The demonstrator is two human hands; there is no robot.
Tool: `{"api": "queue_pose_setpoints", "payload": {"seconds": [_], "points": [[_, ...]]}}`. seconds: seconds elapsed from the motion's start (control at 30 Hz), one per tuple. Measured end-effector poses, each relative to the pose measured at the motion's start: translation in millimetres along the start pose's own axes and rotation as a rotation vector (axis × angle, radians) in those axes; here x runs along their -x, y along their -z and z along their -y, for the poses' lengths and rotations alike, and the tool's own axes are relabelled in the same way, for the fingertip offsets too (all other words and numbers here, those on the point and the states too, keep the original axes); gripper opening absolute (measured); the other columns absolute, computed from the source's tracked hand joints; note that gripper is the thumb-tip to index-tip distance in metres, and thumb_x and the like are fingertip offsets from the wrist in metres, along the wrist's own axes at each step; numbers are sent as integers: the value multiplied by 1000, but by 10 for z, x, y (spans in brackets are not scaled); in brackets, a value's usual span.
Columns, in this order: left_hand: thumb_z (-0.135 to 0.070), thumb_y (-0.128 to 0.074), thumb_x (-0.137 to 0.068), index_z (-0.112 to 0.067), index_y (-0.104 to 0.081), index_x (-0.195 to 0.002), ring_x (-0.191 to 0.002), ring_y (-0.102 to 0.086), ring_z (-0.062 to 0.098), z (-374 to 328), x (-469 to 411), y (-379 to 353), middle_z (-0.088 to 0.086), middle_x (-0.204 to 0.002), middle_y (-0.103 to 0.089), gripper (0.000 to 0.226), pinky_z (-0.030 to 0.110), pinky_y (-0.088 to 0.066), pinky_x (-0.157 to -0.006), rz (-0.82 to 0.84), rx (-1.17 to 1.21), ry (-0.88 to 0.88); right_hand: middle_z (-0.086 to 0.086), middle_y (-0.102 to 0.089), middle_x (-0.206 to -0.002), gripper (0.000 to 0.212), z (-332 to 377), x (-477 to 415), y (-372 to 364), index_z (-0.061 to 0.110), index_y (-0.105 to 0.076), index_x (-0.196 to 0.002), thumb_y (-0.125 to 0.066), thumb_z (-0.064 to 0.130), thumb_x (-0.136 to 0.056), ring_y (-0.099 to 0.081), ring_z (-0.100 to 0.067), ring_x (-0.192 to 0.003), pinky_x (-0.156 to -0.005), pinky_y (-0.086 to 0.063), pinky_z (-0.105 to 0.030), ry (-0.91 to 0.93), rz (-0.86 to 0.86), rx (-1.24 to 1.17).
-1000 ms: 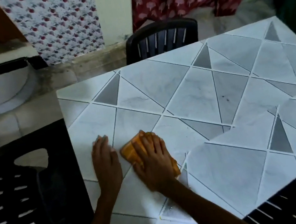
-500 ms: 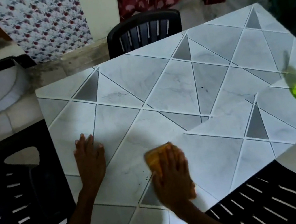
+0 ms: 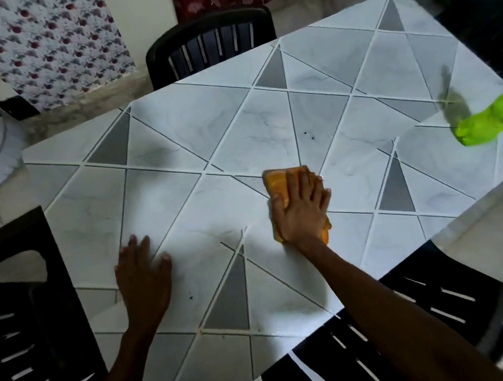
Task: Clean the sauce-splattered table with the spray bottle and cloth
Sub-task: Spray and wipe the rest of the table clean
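The orange cloth [image 3: 277,184] lies folded on the table [image 3: 201,122], a little right of the tabletop's middle. The right hand [image 3: 303,207] presses flat on it, fingers straight and spread toward 12 o'clock, curled round nothing; orange shows past the fingertips and below the heel of the palm. At 8 o'clock from the cloth, well apart, the left hand [image 3: 144,278] rests palm down on the bare tabletop, fingers straight and close together, holding nothing. A few small dark specks [image 3: 309,136] sit on the surface at 1 o'clock from the cloth, near it, and another speck [image 3: 190,296] lies just beside the left hand at 4 o'clock. The green spray bottle [image 3: 500,117] is at 2 o'clock from the cloth, near the table's right edge, its top cut off by the frame. Black slatted chairs stand round the table: one [image 3: 208,43] at 12 o'clock, one [image 3: 16,307] at 9 o'clock, one [image 3: 425,311] at 5 o'clock.
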State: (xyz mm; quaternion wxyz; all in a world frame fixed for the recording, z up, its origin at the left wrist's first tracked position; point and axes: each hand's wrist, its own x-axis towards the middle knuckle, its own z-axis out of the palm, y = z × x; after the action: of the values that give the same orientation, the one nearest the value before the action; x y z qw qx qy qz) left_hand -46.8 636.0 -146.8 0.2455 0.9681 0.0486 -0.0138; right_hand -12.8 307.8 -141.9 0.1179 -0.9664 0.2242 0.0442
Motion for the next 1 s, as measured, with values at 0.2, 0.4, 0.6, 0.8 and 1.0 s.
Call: {"api": "queue_pose_setpoints", "payload": {"seconds": [0.2, 0.4, 0.6, 0.8, 1.0], "points": [[-48, -39, -93, -3, -52, -136, -142, -30, 39, -376, 59, -96, 20, -152, -39, 64, 57, -26, -111, 48, 23, -69, -10, -15, -168, 67, -140, 1233, -73, 19, -25, -158, -35, 50, -99, -10, -37, -154, -123, -13, -54, 115, 14, -23], [-43, -41, -94, -6, -52, -138, -143, -31, 38, -794, 26, -331, 17, -151, -41, 58, 54, -25, -114, 46, 39, -164, -4, -11, -169, 60, 203, 708, -126, 27, -25, -158, -28, 53, -104, -5, -35, -154, -123, -7, -55, 480, 72, 13], [-44, -46, -90, -7, -49, -140, -144, -29, 38, -919, 35, -514, 16, -154, -36, 63, 59, -24, -113, 88, -34, -148, -14, -18, -166, 67, -264, -219, 40, 15, -29, -156, -33, 49, -98, -9, -42, -152, -122, 0, -59, -268, -36, -120], [-47, -39, -91, -11, -48, -142, -145, -28, 35, -966, 21, -406, 13, -155, -35, 62, 57, -13, -116, 124, -97, -124, -9, -10, -168, 71, -894, 734, 86, 14, -19, -159, -30, 51, -99, -4, -40, -153, -123, 0, -54, -485, -71, -110], [-41, -39, -94, -9, -55, -135, -139, -38, 31, -751, -6, -242, 13, -149, -45, 55, 48, -22, -115, 130, -41, -218, -11, -10, -168, 67, -363, 1454, -19, 17, -19, -160, -30, 49, -102, -8, -40, -153, -123, -15, -53, -60, 2, -36]]}}
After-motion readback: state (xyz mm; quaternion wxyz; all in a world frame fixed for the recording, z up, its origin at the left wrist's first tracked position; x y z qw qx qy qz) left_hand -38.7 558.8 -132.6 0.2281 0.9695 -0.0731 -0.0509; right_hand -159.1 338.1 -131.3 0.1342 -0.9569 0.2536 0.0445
